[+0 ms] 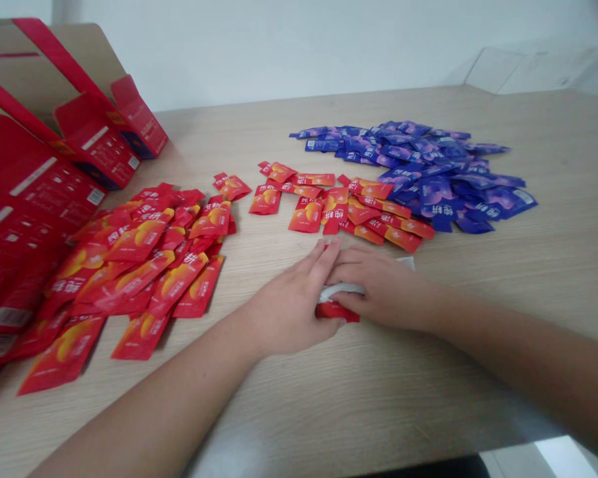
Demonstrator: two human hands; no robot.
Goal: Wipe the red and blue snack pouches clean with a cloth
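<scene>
In the middle of the table my left hand (299, 300) is closed around a red packet (339, 311), its fingers along the top and its thumb below. Pressed against it, my right hand (381, 285) has its fingers curled over a white strip (343, 289) that bends across the packet. A pale end (407, 263) pokes out behind the right hand. Most of the packet is hidden under both hands. Just beyond the fingertips lie several red-orange sachets (335, 207) in a loose group.
Blue-purple sachets (438, 189) are heaped behind on the right, touching the red ones. A larger pile of red sachets (142, 239) lies to the left. Red cartons (34, 172) with raised flaps stand at the far left. A white wall (303, 53) closes the table's back edge.
</scene>
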